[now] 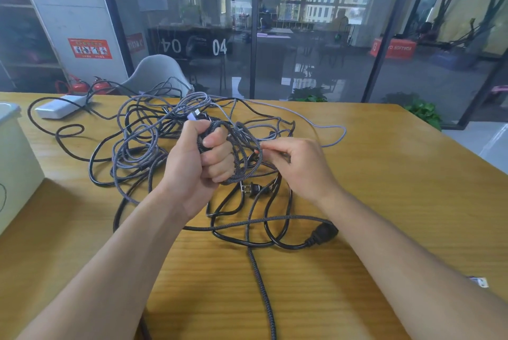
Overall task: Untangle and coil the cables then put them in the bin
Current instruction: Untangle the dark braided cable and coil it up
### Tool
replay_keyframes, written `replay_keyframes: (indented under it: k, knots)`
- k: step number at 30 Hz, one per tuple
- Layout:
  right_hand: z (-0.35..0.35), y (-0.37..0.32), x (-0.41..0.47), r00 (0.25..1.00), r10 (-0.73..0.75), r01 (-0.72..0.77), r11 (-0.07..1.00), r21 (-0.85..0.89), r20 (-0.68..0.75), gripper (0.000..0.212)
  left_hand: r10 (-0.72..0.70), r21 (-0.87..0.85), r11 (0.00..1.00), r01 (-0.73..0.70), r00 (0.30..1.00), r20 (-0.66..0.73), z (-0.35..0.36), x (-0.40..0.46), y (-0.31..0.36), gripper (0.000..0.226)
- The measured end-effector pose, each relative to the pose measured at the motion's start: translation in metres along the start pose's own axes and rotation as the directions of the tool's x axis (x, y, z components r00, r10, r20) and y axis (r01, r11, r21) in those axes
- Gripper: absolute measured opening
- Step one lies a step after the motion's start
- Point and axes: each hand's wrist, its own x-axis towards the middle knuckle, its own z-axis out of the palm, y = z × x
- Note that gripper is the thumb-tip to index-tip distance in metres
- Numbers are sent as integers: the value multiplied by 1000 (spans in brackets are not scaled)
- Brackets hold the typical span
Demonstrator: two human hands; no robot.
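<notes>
Braided dark grey cable point(248, 153), head view: several small loops are wound into a coil gripped in the left hand point(196, 166), fingers curled through the loops, thumb up against the top. A pale connector tip point(192, 117) shows just above the thumb. Right hand point(297, 166) sits just right of the coil, thumb and forefinger pinching a strand of the same cable where it leaves the coil; the other fingers are curled under, and what they touch is hidden.

Behind and below both hands lies the tangle point(143, 147) on the wooden tabletop point(384, 175). Strands cross too often to count the cables with certainty; at least three kinds show: braided grey, smooth black, and a lighter grey one point(330, 131) looping beyond the right hand. Two plug ends are visible: a two-pin plug point(251, 188) beneath the hands, between the wrists, and a black moulded connector point(324, 232) under the right forearm. One braided length runs toward the viewer and is cut off at the bottom edge.

Far beyond the left hand, a white power adapter point(61, 109) with a black lead. Left of the left forearm, one pale bin point(16, 164), cut off by the frame edge; its inside is not visible. One grey chair point(156, 73) stands behind the tabletop.
</notes>
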Motion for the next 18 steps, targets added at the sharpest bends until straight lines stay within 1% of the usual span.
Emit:
replay_keyframes:
  k: [3, 5, 6, 8, 10, 12, 13, 15, 16, 18]
  knots:
    - [-1, -3, 1, 995, 6, 1, 997, 73, -97, 19, -15, 72, 997, 18, 999, -35, 0, 1, -1, 47]
    - [-3, -2, 1, 995, 40, -28, 990, 137, -87, 20, -21, 109, 994, 28, 998, -61, 0, 1, -1, 47]
    - [-5, -1, 1, 997, 61, -53, 981, 184, -37, 20, -21, 118, 993, 30, 997, -70, -1, 0, 0, 47]
    - [-10, 2, 0, 984, 84, -129, 946, 297, 158, 19, -11, 148, 989, 23, 996, -83, 0, -1, 2, 48]
    - [-16, 1, -1, 933, 56, -210, 887, 411, 355, 23, -15, 177, 984, 29, 997, -79, 1, -1, 2, 47]
    - [-26, -3, -2, 874, 21, -308, 798, 519, 486, 33, -47, 205, 977, 58, 997, -60, 4, -2, -1, 45]
    - [-32, -4, -2, 853, -3, -336, 761, 554, 522, 38, -65, 218, 973, 75, 997, -51, 5, -1, -4, 45]
    - [-41, -4, -2, 838, -62, -322, 746, 582, 543, 39, -88, 246, 965, 95, 995, -40, 5, -1, -6, 46]
    - [-44, -5, -2, 844, -79, -290, 765, 575, 531, 35, -90, 263, 960, 97, 995, -40, 5, 0, -7, 46]
    - [-44, -7, -2, 896, -74, -201, 813, 547, 439, 15, -84, 287, 953, 94, 995, -45, 5, 0, -7, 46]
